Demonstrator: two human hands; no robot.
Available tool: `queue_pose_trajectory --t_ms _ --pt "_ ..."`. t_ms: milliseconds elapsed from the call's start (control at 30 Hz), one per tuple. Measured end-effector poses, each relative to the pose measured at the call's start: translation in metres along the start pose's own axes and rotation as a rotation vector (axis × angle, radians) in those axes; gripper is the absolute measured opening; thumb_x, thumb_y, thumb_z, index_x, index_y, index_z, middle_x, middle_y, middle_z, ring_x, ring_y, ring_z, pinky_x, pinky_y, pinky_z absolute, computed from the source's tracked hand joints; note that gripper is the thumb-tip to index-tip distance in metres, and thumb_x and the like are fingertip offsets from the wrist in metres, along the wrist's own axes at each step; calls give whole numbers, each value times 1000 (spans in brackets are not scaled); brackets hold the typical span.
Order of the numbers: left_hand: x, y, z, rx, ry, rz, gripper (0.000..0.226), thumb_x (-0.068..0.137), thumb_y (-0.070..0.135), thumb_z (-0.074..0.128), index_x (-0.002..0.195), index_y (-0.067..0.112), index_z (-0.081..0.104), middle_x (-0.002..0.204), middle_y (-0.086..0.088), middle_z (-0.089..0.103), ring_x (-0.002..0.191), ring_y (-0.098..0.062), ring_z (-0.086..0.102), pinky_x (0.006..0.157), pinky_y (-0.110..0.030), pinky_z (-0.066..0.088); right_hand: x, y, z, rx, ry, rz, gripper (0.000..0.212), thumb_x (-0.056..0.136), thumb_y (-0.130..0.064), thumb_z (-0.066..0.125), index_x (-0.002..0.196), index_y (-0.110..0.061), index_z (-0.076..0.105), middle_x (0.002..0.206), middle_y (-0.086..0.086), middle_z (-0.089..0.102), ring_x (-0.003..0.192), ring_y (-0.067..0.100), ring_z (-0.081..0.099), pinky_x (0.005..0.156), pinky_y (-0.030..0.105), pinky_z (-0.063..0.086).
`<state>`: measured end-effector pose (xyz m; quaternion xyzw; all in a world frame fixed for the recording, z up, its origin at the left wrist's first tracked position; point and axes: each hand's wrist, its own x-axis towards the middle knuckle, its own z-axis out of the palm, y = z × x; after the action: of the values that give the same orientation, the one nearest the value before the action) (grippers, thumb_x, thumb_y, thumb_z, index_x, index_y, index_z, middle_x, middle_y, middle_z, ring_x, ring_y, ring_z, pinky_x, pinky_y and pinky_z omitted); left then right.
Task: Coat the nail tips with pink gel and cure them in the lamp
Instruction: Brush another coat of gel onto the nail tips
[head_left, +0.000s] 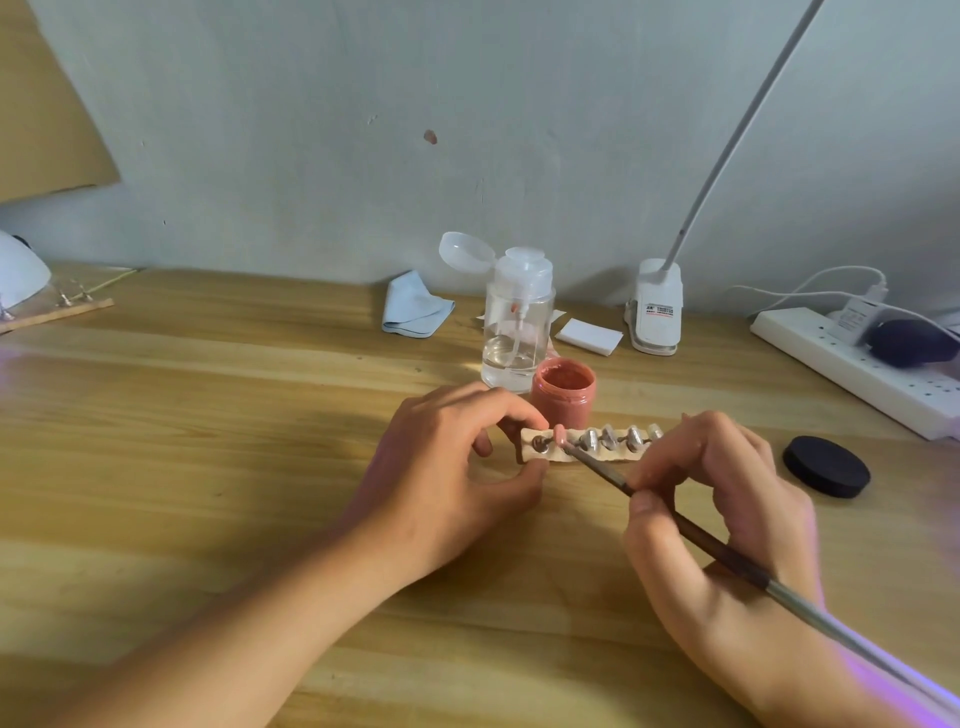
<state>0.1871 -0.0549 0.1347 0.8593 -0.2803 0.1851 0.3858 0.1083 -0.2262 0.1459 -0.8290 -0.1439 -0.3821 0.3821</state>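
Note:
A small wooden strip (576, 455) carrying several clear nail tips (608, 439) lies on the table in front of an open jar of pink gel (562, 391). My left hand (457, 467) pinches the strip's left end between thumb and forefinger. My right hand (727, 499) grips a thin brush (691, 535) like a pen. The brush's tip touches a pink-coated nail tip (561, 434), second from the left. The white curing lamp (18, 273) stands at the far left edge, partly out of frame.
Behind the jar stands a clear pump bottle (517, 322) with its lid flipped open, a folded blue cloth (415, 305) and white pads (589, 335). A clip lamp base (655, 307), a power strip (857, 364) and the jar's black lid (826, 466) are on the right.

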Motion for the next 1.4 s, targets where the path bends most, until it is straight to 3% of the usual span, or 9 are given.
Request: queue_pose_trajectory --t_ms 167,333,467,633,900,1100,1267,1400 --pt "0 -1 0 -1 -8 -10 22 73 38 76 95 37 72 85 23 61 79 -6 54 75 -12 38 1 0 1 8 -9 33 8 72 -25 49 74 -20 55 75 -6 58 78 7 56 84 45 45" --pt "1 -1 0 -5 -11 -22 20 72 37 76 91 36 72 83 22 64 79 -8 55 74 -13 41 0 0 -3 134 44 123 9 78 -28 47 83 -27 54 73 -8 64 84 31 58 75 37 44" --pt "0 -3 0 -5 -36 -52 20 73 37 78 92 36 72 85 20 67 83 -5 57 74 -13 41 7 0 -2 64 32 76 15 86 -29 51 99 -29 60 88 -12 71 89 18 64 89 53 46" --pt "-1 -6 -2 -2 -66 -64 20 75 36 78 92 41 69 84 21 66 81 -4 58 71 -10 40 9 7 -4 54 12 158 10 74 -30 54 80 -28 62 73 -5 66 75 18 62 89 58 45" --pt "-1 -7 0 -14 -84 -48 24 71 52 67 90 40 75 80 22 68 80 -5 56 68 -10 38 5 9 -3 62 -29 226 15 72 -17 60 73 -28 50 70 -2 60 80 29 59 77 51 49" --pt "-1 -8 0 -10 -77 -43 26 70 53 68 91 40 75 79 24 66 80 -6 58 67 -9 37 5 12 -2 24 -72 233 10 72 -21 61 74 -25 52 68 -3 61 81 29 59 68 38 48" --pt "-1 -8 0 -17 -68 -53 20 71 48 71 89 40 76 77 25 66 79 -5 57 66 -8 36 4 12 -3 -18 -74 239 5 68 -30 54 71 -28 51 70 -5 61 85 21 57 72 26 40" --pt "-1 -8 0 -2 -80 -68 19 73 44 75 91 39 76 81 23 69 80 -5 56 69 -11 40 4 11 -4 52 -45 218 6 71 -34 49 74 -29 49 69 -1 61 82 26 59 78 40 46"
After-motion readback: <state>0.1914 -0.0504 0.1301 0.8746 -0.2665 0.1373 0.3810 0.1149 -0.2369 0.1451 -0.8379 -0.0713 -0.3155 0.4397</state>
